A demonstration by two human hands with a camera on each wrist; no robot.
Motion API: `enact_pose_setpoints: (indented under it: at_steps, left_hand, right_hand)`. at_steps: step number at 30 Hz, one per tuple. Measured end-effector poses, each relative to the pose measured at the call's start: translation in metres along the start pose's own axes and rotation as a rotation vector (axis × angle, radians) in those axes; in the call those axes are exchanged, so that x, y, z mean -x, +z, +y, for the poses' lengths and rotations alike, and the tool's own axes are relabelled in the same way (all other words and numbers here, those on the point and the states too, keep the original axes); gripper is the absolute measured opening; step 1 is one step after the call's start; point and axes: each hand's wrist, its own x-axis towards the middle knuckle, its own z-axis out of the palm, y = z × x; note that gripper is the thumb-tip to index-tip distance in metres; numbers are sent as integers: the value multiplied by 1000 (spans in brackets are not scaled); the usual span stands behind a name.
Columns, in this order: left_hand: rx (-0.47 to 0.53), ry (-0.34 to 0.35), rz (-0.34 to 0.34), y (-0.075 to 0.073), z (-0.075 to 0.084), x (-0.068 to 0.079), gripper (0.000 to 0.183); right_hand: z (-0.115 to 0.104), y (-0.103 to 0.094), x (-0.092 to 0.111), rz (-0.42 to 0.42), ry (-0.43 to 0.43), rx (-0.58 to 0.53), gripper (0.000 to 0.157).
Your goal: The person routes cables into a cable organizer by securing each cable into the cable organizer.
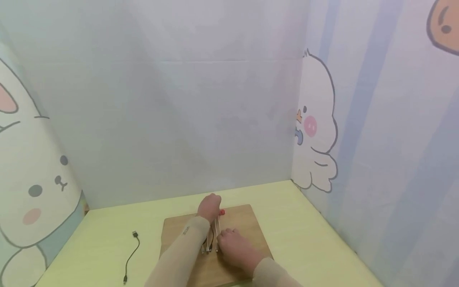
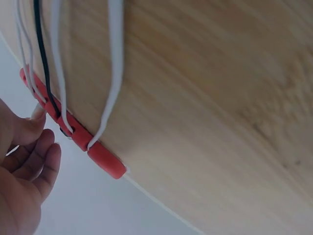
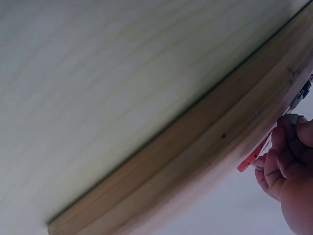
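A red cable holder (image 2: 106,160) sits along the far edge of a wooden board (image 1: 247,223). Several white cables (image 2: 115,58) and a black cable (image 2: 41,44) run from it across the wood. At the holder, my left hand (image 2: 29,161) has its fingers curled and appears to pinch a thin white cable where it leaves the edge; the pinch point is partly hidden. Nearer me, over the board's right half, my right hand (image 1: 236,247) pinches a small greyish plug (image 3: 293,118) between thumb and finger. Other plugs (image 1: 208,250) lie side by side left of that hand.
A short black USB cable (image 1: 133,255) lies on the pale yellow table (image 1: 107,231), left of the board. A plain grey curtain (image 1: 179,119) rises behind the table. Cartoon-printed curtains (image 1: 358,179) flank both sides.
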Motion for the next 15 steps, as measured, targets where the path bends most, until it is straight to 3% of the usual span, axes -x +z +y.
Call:
enact_pose_setpoints:
  at_steps: [8, 15]
  left_hand:
    - [-92, 35, 31, 2, 6, -2, 27]
    - [-117, 53, 68, 3, 8, -3, 27]
  right_hand:
    - [-1, 5, -2, -8, 19, -50, 16]
    - [1, 6, -3, 37, -2, -27, 15]
